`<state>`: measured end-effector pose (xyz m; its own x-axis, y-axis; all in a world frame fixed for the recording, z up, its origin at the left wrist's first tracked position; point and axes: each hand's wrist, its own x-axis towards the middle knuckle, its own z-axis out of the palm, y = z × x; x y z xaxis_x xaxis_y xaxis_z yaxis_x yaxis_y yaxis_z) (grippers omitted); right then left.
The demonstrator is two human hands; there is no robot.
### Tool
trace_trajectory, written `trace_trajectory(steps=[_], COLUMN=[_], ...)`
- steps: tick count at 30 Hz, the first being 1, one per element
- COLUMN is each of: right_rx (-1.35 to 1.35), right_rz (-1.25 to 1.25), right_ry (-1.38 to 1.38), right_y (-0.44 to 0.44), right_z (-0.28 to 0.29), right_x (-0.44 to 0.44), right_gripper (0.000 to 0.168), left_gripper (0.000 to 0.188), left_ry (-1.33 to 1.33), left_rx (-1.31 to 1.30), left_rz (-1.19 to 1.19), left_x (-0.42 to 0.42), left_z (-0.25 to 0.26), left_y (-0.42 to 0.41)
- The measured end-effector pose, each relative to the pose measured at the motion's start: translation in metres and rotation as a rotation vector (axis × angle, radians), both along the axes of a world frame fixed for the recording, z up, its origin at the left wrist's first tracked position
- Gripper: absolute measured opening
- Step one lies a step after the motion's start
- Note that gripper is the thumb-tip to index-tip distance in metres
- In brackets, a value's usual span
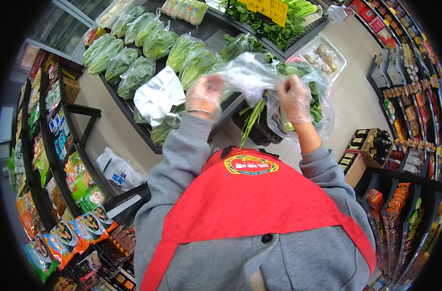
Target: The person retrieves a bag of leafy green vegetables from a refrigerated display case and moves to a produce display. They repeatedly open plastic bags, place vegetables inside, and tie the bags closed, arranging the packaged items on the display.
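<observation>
A clear plastic bag [248,74] is stretched between my hands, blurred in places. My left hand [205,94], in a thin clear glove, grips its left end. At the other end, my right hand [295,99], gloved alike, is closed on the plastic. Beneath my right hand sits a large clear bag of leafy greens [315,105]. A bunch of thin green stalks [253,122] hangs down between the hands. Left of my left hand, a stack of white plastic bags [160,95] lies on bagged greens.
Several bagged leafy vegetables [159,43] line the dark display stand [121,109]. A yellow price sign [266,10] stands over loose celery [243,18]. Behind my right hand is a white tray [339,71] with bagged produce. Stocked shelves flank both sides; boxed bottles [377,145] stand at right.
</observation>
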<state>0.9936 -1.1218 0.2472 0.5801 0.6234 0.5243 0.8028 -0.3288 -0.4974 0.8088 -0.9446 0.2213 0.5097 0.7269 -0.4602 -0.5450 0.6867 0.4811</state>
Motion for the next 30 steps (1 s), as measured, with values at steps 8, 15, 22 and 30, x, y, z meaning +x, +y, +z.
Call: trace_trajectory(steps=[8,15,22,30], right_rx=[-0.182,-0.29,-0.685,0.347], right_rz=[0.228,0.346,0.422,0.308], right_ry=[0.219,0.059,-0.103,-0.263], right_y=[-0.009,0.039,0.007,0.089], right_z=[-0.025,0.001,-0.078,0.06], right_x=[0.003,-0.021,0.027,-0.003], right_gripper=[0.067,0.033,0.011,0.038], left_gripper=[0.025,0.029,0.015,0.013], left_ry=[0.226,0.757,1.572,1.159], left_rx=[0.524,1.319,1.443,1.715], left_rz=[0.176,-0.43,-0.619,0.525], left_x=[0.012,-0.004,-0.104,-0.146], left_z=[0.048,0.045,-0.008,0.094], left_y=[-0.016,-0.041,-0.01,0.028])
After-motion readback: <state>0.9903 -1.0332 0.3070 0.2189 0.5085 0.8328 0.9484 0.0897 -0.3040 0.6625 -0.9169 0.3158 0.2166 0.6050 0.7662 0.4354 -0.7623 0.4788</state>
